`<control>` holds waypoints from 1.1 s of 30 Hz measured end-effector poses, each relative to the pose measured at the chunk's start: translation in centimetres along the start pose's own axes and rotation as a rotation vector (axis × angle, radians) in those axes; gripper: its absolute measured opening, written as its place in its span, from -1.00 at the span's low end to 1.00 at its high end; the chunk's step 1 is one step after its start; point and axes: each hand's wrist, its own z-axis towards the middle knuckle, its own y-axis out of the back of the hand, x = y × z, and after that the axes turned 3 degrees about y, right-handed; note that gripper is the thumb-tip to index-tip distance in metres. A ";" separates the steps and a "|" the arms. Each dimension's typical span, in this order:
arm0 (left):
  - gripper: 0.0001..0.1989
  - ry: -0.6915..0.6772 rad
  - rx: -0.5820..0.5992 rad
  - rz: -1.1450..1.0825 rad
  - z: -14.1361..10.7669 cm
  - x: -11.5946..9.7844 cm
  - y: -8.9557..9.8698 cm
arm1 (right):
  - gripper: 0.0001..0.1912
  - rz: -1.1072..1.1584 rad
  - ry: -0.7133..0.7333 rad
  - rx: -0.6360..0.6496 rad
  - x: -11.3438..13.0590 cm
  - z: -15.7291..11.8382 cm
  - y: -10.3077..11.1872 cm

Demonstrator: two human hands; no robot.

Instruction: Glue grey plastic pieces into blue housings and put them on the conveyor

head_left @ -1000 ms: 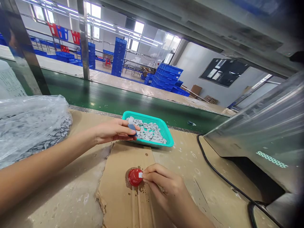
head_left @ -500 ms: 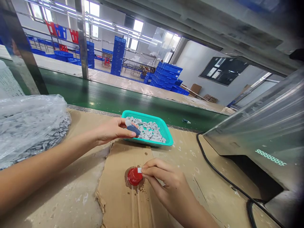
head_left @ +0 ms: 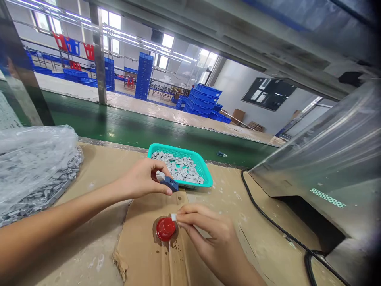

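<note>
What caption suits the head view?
Left hand holds blue block by teal basket; right hand pinches white piece beside red disc.

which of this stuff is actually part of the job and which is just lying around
In use: left hand holding blue-and-white piece; right hand pinching white bit; red cap; teal basket of grey pieces.

Lying around: plastic bag; black cable; blue crates.

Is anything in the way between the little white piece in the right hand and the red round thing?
No, nothing visible. The small white piece pinched in the right hand sits right at the edge of the red round pad, with no other thing between them.
</note>
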 end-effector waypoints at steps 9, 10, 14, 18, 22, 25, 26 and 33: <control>-0.81 -0.008 -0.001 0.040 -0.5 -0.1 -0.9 | -0.91 0.307 -0.298 -0.277 -1.4 2.8 0.5; -0.81 -0.015 -0.003 0.044 -0.5 -0.1 -1.0 | -0.91 0.332 -0.307 -0.274 -1.5 3.0 0.4; -0.80 -0.021 -0.006 0.059 -0.5 -0.1 -1.1 | -0.88 0.363 -0.296 -0.272 -1.8 3.3 0.1; -0.80 -0.017 -0.012 0.038 -0.5 -0.1 -1.1 | -0.86 0.343 -0.272 -0.255 -1.9 3.3 0.0; -0.78 0.022 -0.008 0.017 -0.6 -0.3 -1.2 | -0.86 0.306 -0.245 -0.214 -1.9 3.3 0.0; -0.78 0.062 -0.031 -0.123 -0.5 -0.5 -1.2 | -0.84 0.319 -0.221 -0.197 -1.8 3.0 -0.1; -0.79 0.070 -0.044 -0.215 -0.5 -0.6 -1.3 | -0.81 0.321 -0.210 -0.191 -1.7 2.9 -0.1; -0.82 0.215 -0.030 -0.899 0.0 -0.8 -1.0 | -0.62 0.097 -0.006 -0.134 -2.2 4.2 -0.3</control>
